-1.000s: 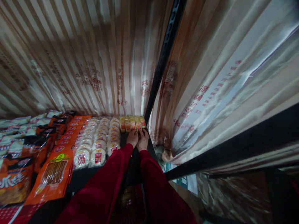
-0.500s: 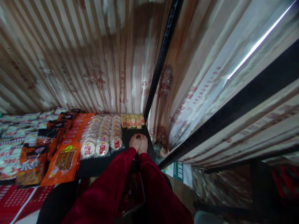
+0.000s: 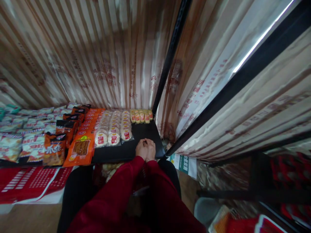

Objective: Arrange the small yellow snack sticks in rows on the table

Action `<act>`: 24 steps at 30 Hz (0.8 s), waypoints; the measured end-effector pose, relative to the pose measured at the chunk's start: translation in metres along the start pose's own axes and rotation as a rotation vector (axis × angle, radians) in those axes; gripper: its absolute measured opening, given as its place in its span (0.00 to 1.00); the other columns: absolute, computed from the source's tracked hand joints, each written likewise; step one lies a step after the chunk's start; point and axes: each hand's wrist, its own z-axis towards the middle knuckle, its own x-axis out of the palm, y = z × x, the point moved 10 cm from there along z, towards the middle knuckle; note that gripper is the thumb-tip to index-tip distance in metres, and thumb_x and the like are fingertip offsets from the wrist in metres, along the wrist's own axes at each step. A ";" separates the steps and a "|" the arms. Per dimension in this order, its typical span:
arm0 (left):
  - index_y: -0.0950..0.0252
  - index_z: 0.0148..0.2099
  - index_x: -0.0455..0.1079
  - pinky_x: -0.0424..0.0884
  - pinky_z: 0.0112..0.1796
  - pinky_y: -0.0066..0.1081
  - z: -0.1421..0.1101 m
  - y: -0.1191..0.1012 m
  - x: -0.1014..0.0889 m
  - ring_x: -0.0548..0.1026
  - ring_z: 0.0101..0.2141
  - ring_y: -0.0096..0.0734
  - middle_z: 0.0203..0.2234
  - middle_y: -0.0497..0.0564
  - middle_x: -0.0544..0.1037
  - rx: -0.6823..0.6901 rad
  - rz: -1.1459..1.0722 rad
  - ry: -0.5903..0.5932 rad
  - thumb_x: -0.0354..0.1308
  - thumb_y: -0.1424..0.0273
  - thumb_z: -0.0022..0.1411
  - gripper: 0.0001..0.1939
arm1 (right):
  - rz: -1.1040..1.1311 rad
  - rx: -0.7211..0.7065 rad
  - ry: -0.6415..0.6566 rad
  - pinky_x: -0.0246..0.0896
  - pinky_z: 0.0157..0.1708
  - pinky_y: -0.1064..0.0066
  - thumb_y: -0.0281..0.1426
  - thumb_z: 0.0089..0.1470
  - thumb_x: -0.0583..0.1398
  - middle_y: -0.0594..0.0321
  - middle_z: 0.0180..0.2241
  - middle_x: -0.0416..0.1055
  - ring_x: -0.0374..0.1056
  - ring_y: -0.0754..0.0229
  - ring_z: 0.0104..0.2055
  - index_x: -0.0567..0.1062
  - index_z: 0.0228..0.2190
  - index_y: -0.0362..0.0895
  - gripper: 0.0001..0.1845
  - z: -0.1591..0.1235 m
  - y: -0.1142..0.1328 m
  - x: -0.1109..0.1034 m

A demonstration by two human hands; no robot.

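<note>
Yellow packs (image 3: 142, 117) now free of contact: left hand (image 3: 141, 149) and right hand (image 3: 151, 149) pulled back, pressed together; can't tell if holding anything.

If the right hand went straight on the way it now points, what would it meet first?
In line with the right hand, across the black shelf, are small yellow packs, probably met first. How high the hand is above the shelf is unclear, so it might pass over them.

Prob. shop or its stockrm: black shelf (image 3: 143, 132) w/ neat rows of orange snack pkts (image 3: 81, 147), white bags (image 3: 34, 145), round wrapped cakes (image 3: 113, 139); red plastic basket (image 3: 48, 178) below, printed sheeting (image 3: 109, 48) behind.
</note>
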 end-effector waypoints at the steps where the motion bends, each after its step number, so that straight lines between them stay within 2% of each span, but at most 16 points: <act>1: 0.65 0.47 0.67 0.64 0.49 0.33 -0.003 0.007 -0.004 0.71 0.45 0.32 0.41 0.54 0.75 -0.006 0.000 -0.016 0.46 0.77 0.58 0.15 | 0.000 -0.004 0.003 0.56 0.43 0.67 0.27 0.51 0.51 0.53 0.41 0.67 0.60 0.57 0.43 0.71 0.43 0.39 0.18 -0.006 0.002 -0.001; 4: 0.65 0.47 0.66 0.63 0.50 0.34 -0.013 0.018 -0.006 0.70 0.47 0.34 0.43 0.56 0.74 0.000 0.005 -0.041 0.46 0.77 0.59 0.15 | 0.008 -0.022 0.005 0.56 0.44 0.66 0.26 0.51 0.51 0.53 0.42 0.67 0.60 0.57 0.43 0.71 0.44 0.40 0.18 -0.021 0.007 -0.004; 8: 0.62 0.45 0.67 0.59 0.53 0.34 -0.033 0.009 0.012 0.64 0.53 0.36 0.46 0.55 0.73 0.020 0.010 -0.039 0.48 0.76 0.58 0.14 | 0.018 -0.038 0.012 0.55 0.45 0.65 0.25 0.51 0.50 0.55 0.43 0.67 0.60 0.57 0.44 0.70 0.45 0.42 0.19 -0.037 0.012 -0.008; 11: 0.61 0.44 0.67 0.57 0.54 0.35 -0.048 0.004 0.014 0.64 0.54 0.38 0.46 0.55 0.73 0.038 0.040 -0.018 0.48 0.74 0.58 0.12 | 0.024 -0.051 0.018 0.55 0.45 0.64 0.25 0.51 0.50 0.54 0.43 0.67 0.60 0.57 0.45 0.71 0.45 0.43 0.19 -0.049 0.015 -0.009; 15: 0.61 0.47 0.63 0.64 0.48 0.30 -0.064 0.030 -0.008 0.71 0.46 0.32 0.43 0.54 0.74 0.037 0.030 0.000 0.46 0.75 0.58 0.14 | 0.030 -0.070 0.014 0.56 0.46 0.64 0.25 0.51 0.50 0.55 0.43 0.68 0.61 0.56 0.45 0.71 0.44 0.44 0.19 -0.070 0.014 -0.008; 17: 0.63 0.47 0.61 0.66 0.44 0.27 -0.070 0.048 -0.020 0.73 0.41 0.28 0.40 0.53 0.75 0.043 0.007 -0.038 0.44 0.76 0.58 0.15 | 0.032 -0.085 0.013 0.57 0.46 0.64 0.25 0.51 0.50 0.54 0.43 0.68 0.61 0.56 0.45 0.71 0.44 0.43 0.19 -0.084 0.011 -0.004; 21: 0.64 0.45 0.60 0.67 0.41 0.27 -0.081 0.078 -0.019 0.73 0.37 0.29 0.36 0.53 0.76 0.048 0.018 -0.050 0.44 0.76 0.57 0.13 | 0.040 -0.136 0.029 0.58 0.46 0.63 0.26 0.53 0.49 0.54 0.43 0.69 0.62 0.57 0.46 0.71 0.43 0.42 0.17 -0.111 0.007 0.008; 24: 0.65 0.43 0.61 0.66 0.41 0.29 -0.086 0.097 -0.016 0.73 0.38 0.31 0.37 0.55 0.76 -0.013 0.089 -0.066 0.43 0.75 0.59 0.11 | 0.024 -0.130 0.061 0.58 0.46 0.62 0.27 0.55 0.49 0.54 0.42 0.70 0.63 0.57 0.45 0.72 0.41 0.41 0.16 -0.125 0.002 0.020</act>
